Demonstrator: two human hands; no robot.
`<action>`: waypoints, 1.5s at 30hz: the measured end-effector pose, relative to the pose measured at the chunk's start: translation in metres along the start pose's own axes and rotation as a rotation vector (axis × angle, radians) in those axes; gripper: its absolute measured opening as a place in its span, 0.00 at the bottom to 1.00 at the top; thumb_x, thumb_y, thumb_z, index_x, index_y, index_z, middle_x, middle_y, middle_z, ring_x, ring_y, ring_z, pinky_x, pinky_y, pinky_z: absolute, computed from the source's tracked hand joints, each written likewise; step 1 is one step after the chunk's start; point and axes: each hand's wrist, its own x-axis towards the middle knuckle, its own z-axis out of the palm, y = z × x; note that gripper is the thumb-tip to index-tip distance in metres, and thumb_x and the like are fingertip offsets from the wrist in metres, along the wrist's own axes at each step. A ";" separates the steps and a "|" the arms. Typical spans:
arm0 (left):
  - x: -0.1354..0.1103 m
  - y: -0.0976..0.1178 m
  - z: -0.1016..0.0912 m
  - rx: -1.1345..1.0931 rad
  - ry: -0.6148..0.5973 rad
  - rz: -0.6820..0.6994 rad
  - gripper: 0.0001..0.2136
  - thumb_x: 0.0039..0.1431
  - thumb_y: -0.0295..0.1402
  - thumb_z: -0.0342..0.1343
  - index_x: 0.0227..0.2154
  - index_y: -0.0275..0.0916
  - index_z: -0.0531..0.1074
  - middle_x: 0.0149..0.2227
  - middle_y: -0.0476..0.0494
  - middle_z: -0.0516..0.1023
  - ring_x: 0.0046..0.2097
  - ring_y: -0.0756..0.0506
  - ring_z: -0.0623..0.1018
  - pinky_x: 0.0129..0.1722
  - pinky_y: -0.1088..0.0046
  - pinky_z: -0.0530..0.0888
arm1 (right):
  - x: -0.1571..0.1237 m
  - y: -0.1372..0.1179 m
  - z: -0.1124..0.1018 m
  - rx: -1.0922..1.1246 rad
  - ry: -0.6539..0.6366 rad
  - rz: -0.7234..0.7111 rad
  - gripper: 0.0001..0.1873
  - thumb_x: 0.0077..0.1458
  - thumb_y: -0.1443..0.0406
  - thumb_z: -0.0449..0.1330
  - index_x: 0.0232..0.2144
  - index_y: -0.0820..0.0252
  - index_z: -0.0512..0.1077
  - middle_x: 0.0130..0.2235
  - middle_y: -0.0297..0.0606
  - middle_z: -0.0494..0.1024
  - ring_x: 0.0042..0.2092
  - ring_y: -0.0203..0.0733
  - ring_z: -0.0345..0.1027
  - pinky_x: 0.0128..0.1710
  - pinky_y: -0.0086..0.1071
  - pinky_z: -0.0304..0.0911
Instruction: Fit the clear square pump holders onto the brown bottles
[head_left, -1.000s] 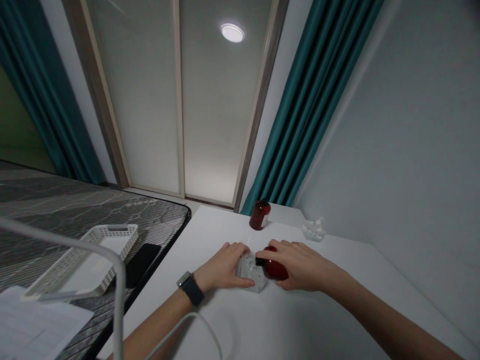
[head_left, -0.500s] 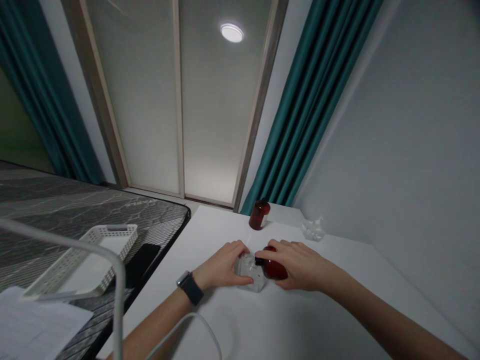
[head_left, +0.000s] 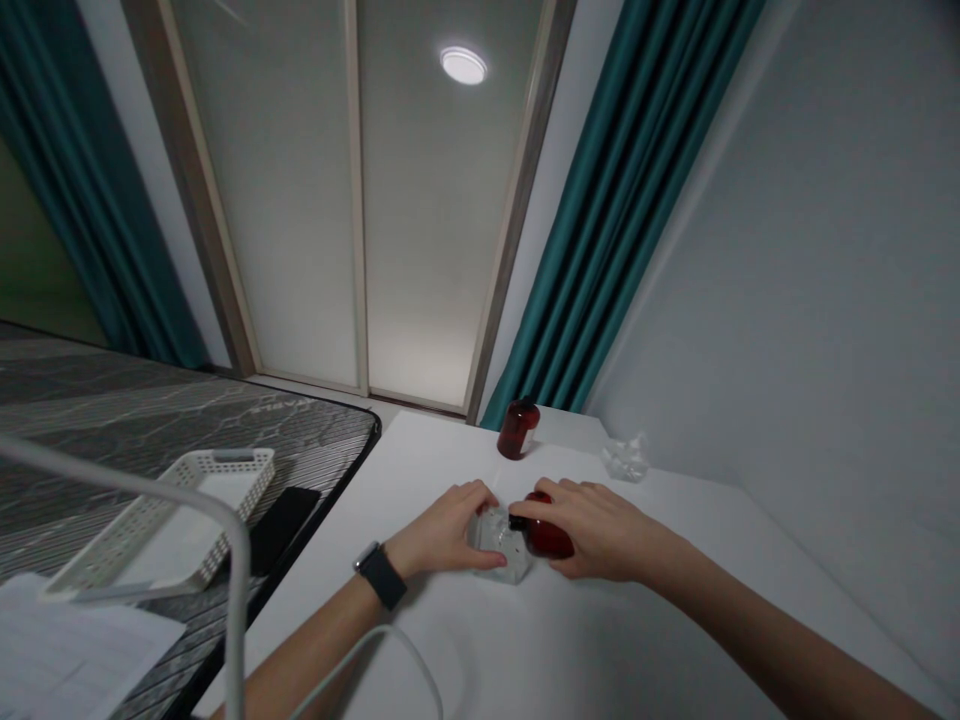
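Note:
My right hand [head_left: 604,530] is wrapped round a dark red see-through bottle [head_left: 549,541]. The bottle lies nearly on its side, its black neck pointing left over a clear container [head_left: 513,562] that looks like glass. Around the left side of that container curve the thumb and fingers of my left hand [head_left: 450,528], steadying it on the white table [head_left: 465,650]. Whether liquid leaves the bottle I cannot make out. Behind my hands stands a second dark red bottle [head_left: 516,432], upright, with a black top and a pale label.
Crumpled clear plastic [head_left: 627,459] lies at the back right, near the wall. To the left, a white basket [head_left: 214,462], a black flat object [head_left: 283,530] and papers [head_left: 82,650] rest on a grey mattress. A white cable [head_left: 238,600] crosses the left foreground.
Almost nothing differs. The bottle in my right hand has shifted very slightly left; my left hand and the container stay put.

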 end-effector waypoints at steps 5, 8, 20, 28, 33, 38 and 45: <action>0.000 -0.002 0.001 -0.006 0.011 0.009 0.23 0.46 0.40 0.71 0.42 0.39 0.67 0.42 0.45 0.74 0.44 0.40 0.73 0.44 0.65 0.69 | 0.000 0.000 0.000 -0.007 0.001 0.002 0.37 0.49 0.64 0.64 0.61 0.41 0.62 0.49 0.42 0.73 0.44 0.51 0.72 0.39 0.40 0.62; 0.000 -0.003 0.002 -0.015 0.013 0.007 0.23 0.46 0.40 0.70 0.42 0.40 0.67 0.42 0.45 0.74 0.43 0.40 0.73 0.44 0.65 0.69 | 0.000 0.000 0.000 -0.008 0.006 -0.001 0.36 0.49 0.64 0.64 0.60 0.42 0.63 0.50 0.43 0.73 0.44 0.51 0.71 0.40 0.40 0.62; 0.000 -0.002 0.002 -0.023 0.015 0.001 0.23 0.46 0.40 0.71 0.42 0.39 0.68 0.42 0.45 0.74 0.44 0.41 0.73 0.44 0.66 0.69 | 0.001 -0.001 -0.003 -0.020 -0.015 -0.014 0.35 0.50 0.64 0.65 0.60 0.42 0.63 0.50 0.43 0.73 0.44 0.52 0.72 0.40 0.42 0.63; 0.001 -0.003 0.001 -0.034 0.018 0.010 0.24 0.46 0.41 0.70 0.43 0.39 0.68 0.42 0.44 0.74 0.44 0.40 0.74 0.44 0.65 0.69 | 0.002 -0.001 -0.005 -0.041 -0.003 -0.033 0.32 0.51 0.63 0.65 0.58 0.43 0.65 0.48 0.43 0.73 0.42 0.51 0.71 0.39 0.41 0.62; 0.001 -0.002 0.001 -0.023 0.011 0.000 0.24 0.45 0.40 0.71 0.42 0.40 0.68 0.42 0.44 0.74 0.44 0.40 0.74 0.44 0.65 0.69 | 0.002 -0.001 -0.005 -0.052 -0.011 -0.034 0.32 0.51 0.63 0.66 0.58 0.42 0.65 0.48 0.42 0.72 0.42 0.50 0.71 0.39 0.40 0.62; 0.001 -0.003 0.002 -0.023 0.010 -0.012 0.24 0.45 0.41 0.71 0.42 0.39 0.68 0.43 0.44 0.74 0.44 0.40 0.74 0.45 0.64 0.69 | 0.003 0.000 -0.006 -0.059 -0.010 -0.044 0.33 0.51 0.64 0.66 0.58 0.41 0.64 0.48 0.42 0.73 0.43 0.52 0.71 0.40 0.41 0.63; 0.002 -0.003 0.002 -0.019 0.013 -0.009 0.25 0.44 0.40 0.72 0.42 0.38 0.68 0.43 0.44 0.74 0.44 0.40 0.74 0.45 0.65 0.69 | 0.003 0.000 -0.004 -0.074 0.003 -0.041 0.32 0.51 0.64 0.66 0.58 0.42 0.65 0.48 0.42 0.73 0.43 0.52 0.71 0.39 0.41 0.63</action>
